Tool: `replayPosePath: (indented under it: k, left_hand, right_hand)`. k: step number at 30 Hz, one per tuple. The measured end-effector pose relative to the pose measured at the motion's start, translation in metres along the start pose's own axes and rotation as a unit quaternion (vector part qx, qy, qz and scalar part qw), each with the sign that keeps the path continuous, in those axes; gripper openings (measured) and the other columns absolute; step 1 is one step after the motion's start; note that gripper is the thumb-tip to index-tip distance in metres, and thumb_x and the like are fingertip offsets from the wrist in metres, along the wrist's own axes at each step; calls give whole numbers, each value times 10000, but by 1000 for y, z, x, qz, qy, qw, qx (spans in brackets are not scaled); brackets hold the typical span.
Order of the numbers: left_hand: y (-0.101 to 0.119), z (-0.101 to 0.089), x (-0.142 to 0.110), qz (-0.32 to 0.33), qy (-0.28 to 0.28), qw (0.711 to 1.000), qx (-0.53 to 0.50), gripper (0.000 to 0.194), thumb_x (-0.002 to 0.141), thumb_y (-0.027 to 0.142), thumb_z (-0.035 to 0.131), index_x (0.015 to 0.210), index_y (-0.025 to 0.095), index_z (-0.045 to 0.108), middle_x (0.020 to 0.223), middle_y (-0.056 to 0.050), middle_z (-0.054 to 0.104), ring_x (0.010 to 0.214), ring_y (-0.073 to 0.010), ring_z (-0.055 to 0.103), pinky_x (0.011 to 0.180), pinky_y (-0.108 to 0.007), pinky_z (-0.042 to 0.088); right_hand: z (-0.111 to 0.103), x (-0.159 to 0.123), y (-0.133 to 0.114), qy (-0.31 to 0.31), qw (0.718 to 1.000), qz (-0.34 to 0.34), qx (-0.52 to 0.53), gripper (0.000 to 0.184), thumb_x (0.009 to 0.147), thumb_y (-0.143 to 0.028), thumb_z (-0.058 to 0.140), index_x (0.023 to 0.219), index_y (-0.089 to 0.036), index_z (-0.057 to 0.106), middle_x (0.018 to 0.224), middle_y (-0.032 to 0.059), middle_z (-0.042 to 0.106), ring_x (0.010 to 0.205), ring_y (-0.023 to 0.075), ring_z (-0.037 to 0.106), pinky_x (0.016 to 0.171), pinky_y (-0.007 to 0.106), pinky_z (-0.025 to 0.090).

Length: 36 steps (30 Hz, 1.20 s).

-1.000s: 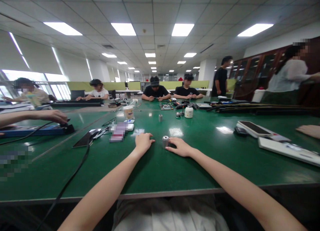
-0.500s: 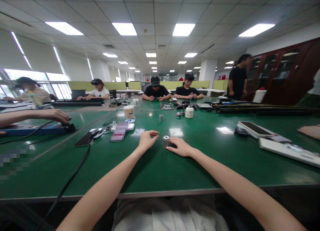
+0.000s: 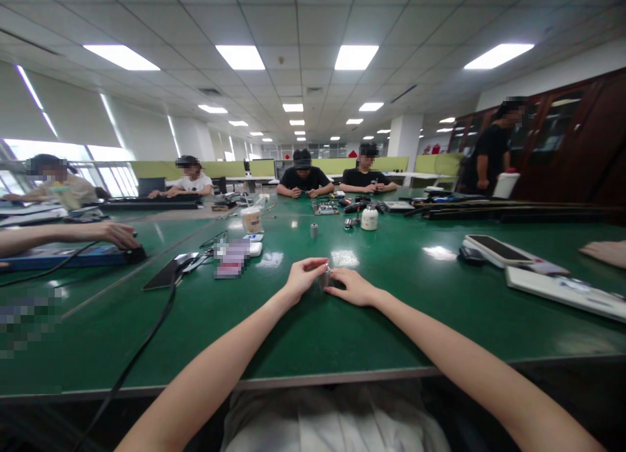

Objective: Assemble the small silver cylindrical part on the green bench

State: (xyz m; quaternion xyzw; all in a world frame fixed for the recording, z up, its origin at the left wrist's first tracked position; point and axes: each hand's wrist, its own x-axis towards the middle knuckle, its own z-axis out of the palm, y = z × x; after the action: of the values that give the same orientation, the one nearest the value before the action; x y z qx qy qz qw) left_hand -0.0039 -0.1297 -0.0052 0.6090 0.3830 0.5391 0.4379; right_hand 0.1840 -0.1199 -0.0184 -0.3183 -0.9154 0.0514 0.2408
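Observation:
A small silver metal cylinder (image 3: 325,277) stands upright on the green table (image 3: 313,334), straight ahead of me. My left hand (image 3: 302,277) is curled over it, fingertips pinching its top. My right hand (image 3: 353,287) lies flat beside it, with its fingertips against the cylinder's right side. Most of the cylinder is hidden between the two hands.
A second small cylinder (image 3: 313,230), a white jar (image 3: 369,218), a paper cup (image 3: 251,220) and a circuit board (image 3: 325,209) sit farther back. Phones (image 3: 493,250) lie at right, a black cable (image 3: 147,338) runs at left. Other people sit around the table; a neighbour's hand (image 3: 110,233) rests at left.
My left hand lifted off the table and moved right onto the top of the cylinder. My right hand stayed put. A standing person at the back walked to the right.

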Motion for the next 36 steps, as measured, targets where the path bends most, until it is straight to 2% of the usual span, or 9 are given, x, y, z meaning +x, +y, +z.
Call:
replayPosePath:
  k: [7, 10, 15, 20, 24, 30, 36]
  left_hand:
    - [4, 1, -3, 45, 37, 995, 81, 324, 700, 363, 721, 933, 138, 724, 948, -89, 739, 900, -209, 668, 834, -325, 513]
    - [3, -1, -3, 62, 34, 988, 139, 281, 745, 354, 676, 940, 161, 732, 936, -69, 740, 875, -200, 659, 771, -301, 508]
    - [4, -4, -4, 153, 24, 949, 276, 185, 805, 301, 628, 931, 243, 750, 959, -20, 738, 960, -198, 624, 912, -352, 454]
    - [12, -3, -10, 230, 45, 915, 328, 159, 816, 267, 629, 921, 257, 749, 971, -13, 729, 987, -202, 589, 946, -376, 426]
    - [15, -2, -13, 218, 58, 917, 328, 189, 806, 257, 641, 972, 254, 731, 911, -7, 732, 949, -201, 578, 895, -356, 453]
    - [14, -4, -10, 182, 7, 940, 290, 216, 855, 237, 563, 1004, 247, 720, 978, -17, 720, 1002, -184, 591, 929, -333, 457]
    - [9, -2, -8, 190, -9, 942, 276, 219, 874, 288, 556, 1026, 244, 706, 1034, -15, 716, 1033, -185, 595, 955, -339, 441]
  right_hand:
    - [0, 0, 0, 1, 1000, 4, 0, 408, 903, -486, 499, 1143, -188, 641, 1242, 113, 623, 1142, 268, 565, 994, 427, 428]
    - [2, -1, 2, 1, 1000, 1, 5, 414, 907, -489, 491, 1159, -193, 631, 1268, 109, 609, 1159, 264, 556, 1008, 432, 416]
    - [3, 0, 4, -1, 1000, 6, 11, 397, 905, -483, 499, 1166, -213, 627, 1285, 96, 599, 1180, 263, 544, 1020, 446, 401]
    - [1, 0, 1, -1, 1000, 0, 18, 388, 905, -468, 506, 1166, -207, 627, 1273, 96, 608, 1160, 259, 559, 1013, 436, 411]
    - [1, 0, 1, 0, 1000, 2, 17, 384, 904, -468, 509, 1169, -214, 625, 1274, 94, 608, 1165, 259, 554, 1014, 442, 407]
    - [0, 0, 2, 4, 1000, -10, 16, 373, 907, -454, 510, 1149, -197, 631, 1246, 101, 624, 1130, 254, 570, 981, 426, 427]
    - [-1, 0, -4, 4, 1000, -10, -13, 349, 911, -431, 509, 1122, -183, 634, 1174, 107, 655, 1062, 249, 592, 922, 394, 442]
